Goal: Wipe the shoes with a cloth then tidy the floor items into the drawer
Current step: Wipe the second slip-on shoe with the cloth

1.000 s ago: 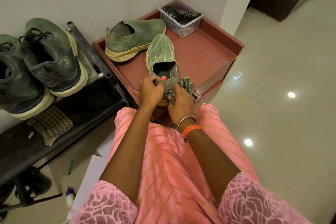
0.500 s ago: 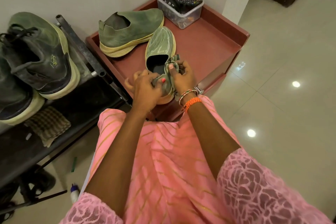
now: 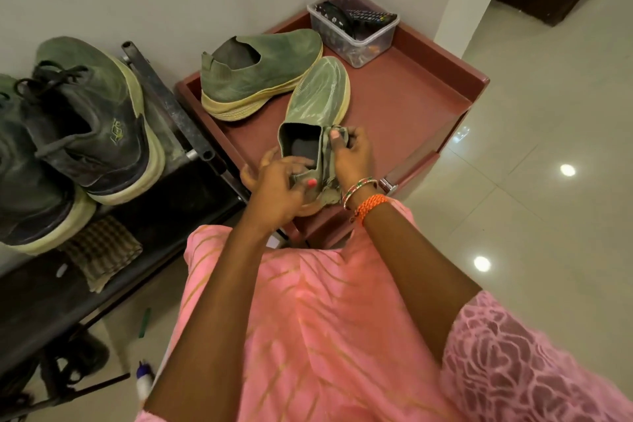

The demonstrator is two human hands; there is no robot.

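Head view showed the right hand [image 3: 351,158] pinching a cloth [image 3: 330,161] against the near green shoe [image 3: 317,103]; the left hand [image 3: 277,187] gripped its heel, hiding it, on the red drawer top [image 3: 411,96].

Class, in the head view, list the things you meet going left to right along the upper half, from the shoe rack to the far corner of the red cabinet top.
Dark lace-up sneakers → black rack bar → green slip-on lying on its side → green slip-on being wiped → clear plastic box.
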